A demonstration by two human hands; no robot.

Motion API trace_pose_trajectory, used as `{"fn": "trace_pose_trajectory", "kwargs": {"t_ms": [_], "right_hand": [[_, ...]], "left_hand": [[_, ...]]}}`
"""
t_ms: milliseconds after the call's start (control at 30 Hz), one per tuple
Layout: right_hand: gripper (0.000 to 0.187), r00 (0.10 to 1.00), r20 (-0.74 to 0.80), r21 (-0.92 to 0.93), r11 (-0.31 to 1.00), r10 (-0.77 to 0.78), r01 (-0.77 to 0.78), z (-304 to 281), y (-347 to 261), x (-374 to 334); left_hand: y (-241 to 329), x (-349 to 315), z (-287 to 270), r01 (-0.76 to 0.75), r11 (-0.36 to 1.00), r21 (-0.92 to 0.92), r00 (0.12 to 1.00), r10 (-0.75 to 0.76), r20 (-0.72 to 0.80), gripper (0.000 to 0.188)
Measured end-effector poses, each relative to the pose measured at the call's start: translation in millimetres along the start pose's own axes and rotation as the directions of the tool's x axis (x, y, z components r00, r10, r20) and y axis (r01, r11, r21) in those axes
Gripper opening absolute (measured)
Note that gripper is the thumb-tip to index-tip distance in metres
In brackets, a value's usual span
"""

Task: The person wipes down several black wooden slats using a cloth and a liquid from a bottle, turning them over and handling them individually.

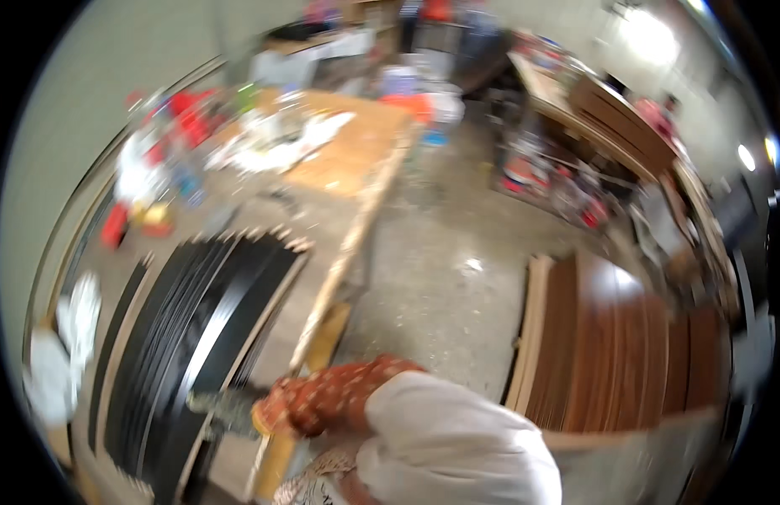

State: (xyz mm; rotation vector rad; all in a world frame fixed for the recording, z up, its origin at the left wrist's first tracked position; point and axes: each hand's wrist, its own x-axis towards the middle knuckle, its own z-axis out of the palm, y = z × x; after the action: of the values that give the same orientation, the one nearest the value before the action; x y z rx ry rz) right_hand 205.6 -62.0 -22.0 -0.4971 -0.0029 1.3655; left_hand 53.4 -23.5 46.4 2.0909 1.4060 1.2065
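My right hand (224, 411), in a grey-green glove, reaches left from an orange patterned sleeve with a yellow cuff. Its fingers look stretched out over the near right part of a row of long black panels (167, 337). The fingertips lie over the dark surface, with one digit apart from the others; blur hides whether they press on it. These panels stand close together on the worktable (260, 210), their pale ends showing at the far side. I do not see my left hand; below the sleeve there is only patterned cloth.
Bottles, rags and red items crowd the table's far end around an orange-brown board (344, 151). Right of the grey floor (432, 286) stands a stack of reddish-brown panels (609, 345). Farther back, another bench (567, 97) carries brown boards. White plastic bags (62, 362) hang at the left.
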Motion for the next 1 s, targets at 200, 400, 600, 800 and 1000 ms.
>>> {"fn": "trace_pose_trajectory", "kwargs": {"t_ms": [200, 400, 600, 800, 1000], "right_hand": [[0.053, 1.0, -0.009, -0.126, 0.992, -0.017, 0.015, -9.1, -8.1, -5.2], [0.053, 0.966, 0.023, -0.284, 0.925, -0.258, 0.254, -2.4, -39.5, -10.2], [0.052, 0.921, 0.025, -0.398, 0.842, -0.388, 0.365, -3.6, -58.9, -19.5], [0.052, 0.887, 0.009, -0.478, 0.777, -0.461, 0.409, -11.0, -65.8, -36.2], [0.052, 0.839, 0.029, -0.541, 0.697, -0.544, 0.47, -10.2, -72.4, -53.2]], "left_hand": [[84.2, -6.0, 66.2, -0.511, 0.851, -0.121, 0.8, 0.523, 0.294, 0.051], [120.2, -13.4, 83.7, -0.661, 0.701, -0.267, 0.584, 0.705, 0.403, 0.053], [134.7, -16.6, 81.1, -0.683, 0.659, -0.315, 0.51, 0.739, 0.44, 0.056], [138.0, -18.9, 83.5, -0.683, 0.654, -0.326, 0.486, 0.74, 0.465, 0.058], [135.4, -20.4, 78.8, -0.696, 0.636, -0.333, 0.467, 0.753, 0.464, 0.06]]}}
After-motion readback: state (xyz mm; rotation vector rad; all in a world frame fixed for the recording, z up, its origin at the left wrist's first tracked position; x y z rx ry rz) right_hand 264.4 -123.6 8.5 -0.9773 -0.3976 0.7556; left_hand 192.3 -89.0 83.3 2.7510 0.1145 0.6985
